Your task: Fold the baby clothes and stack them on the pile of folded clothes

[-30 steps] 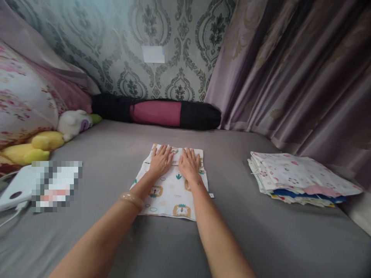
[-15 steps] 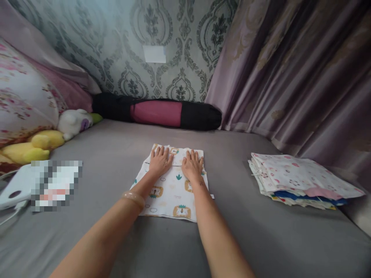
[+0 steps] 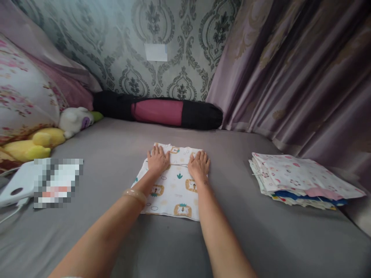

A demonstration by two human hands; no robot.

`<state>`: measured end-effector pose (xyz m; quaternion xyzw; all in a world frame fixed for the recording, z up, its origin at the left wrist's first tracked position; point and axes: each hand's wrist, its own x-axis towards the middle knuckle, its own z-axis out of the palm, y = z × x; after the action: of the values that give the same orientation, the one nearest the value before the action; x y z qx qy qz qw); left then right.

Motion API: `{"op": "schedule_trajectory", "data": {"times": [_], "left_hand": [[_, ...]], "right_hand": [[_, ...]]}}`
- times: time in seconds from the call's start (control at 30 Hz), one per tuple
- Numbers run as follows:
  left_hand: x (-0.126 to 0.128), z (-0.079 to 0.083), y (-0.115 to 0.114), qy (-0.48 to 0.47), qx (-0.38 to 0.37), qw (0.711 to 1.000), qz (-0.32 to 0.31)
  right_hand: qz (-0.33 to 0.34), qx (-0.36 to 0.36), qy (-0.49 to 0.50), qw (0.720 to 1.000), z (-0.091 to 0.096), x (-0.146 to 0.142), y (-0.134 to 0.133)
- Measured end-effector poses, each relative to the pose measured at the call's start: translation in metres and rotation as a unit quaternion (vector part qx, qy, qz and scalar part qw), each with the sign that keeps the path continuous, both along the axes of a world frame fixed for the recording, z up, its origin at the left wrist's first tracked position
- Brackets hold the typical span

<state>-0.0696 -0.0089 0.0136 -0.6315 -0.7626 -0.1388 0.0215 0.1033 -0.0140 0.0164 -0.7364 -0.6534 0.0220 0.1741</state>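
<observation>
A white cloth printed with lions and green leaves lies flat on the grey bed sheet, its far part folded over toward me. My left hand rests palm down on the far left of the fold, fingers stretched out. Across from it, my right hand lies flat on the far right edge, its fingers spread and partly past the cloth's side. Neither hand grips anything. A pale bangle circles my left wrist.
To the right sits a stack of folded cloths. A white power bank with a cable and a blurred-out object lie at left, near plush toys. A black and maroon long bag lies along the wall.
My hands have moved apart on the cloth, the left slightly leftward and the right toward the right edge. The fold between them shows more. The camera view has shifted slightly.
</observation>
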Motion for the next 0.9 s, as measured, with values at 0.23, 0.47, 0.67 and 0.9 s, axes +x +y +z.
{"op": "schedule_trajectory", "data": {"times": [0.23, 0.47, 0.67, 0.9], "left_hand": [[-0.002, 0.001, 0.002, 0.001, -0.016, 1.000, -0.005], [-0.015, 0.013, 0.001, 0.064, -0.009, 0.989, -0.131], [-0.020, 0.018, 0.008, 0.105, 0.017, 0.944, -0.312], [-0.025, 0.003, 0.017, 0.061, -0.001, 0.943, -0.326]], "right_hand": [[0.006, -0.054, -0.009, 0.999, 0.009, 0.002, 0.002], [0.149, -0.055, -0.061, 0.985, 0.028, 0.009, 0.005], [0.328, -0.039, -0.079, 0.941, 0.032, -0.001, 0.012], [0.357, -0.037, -0.077, 0.930, 0.020, -0.003, 0.022]]}}
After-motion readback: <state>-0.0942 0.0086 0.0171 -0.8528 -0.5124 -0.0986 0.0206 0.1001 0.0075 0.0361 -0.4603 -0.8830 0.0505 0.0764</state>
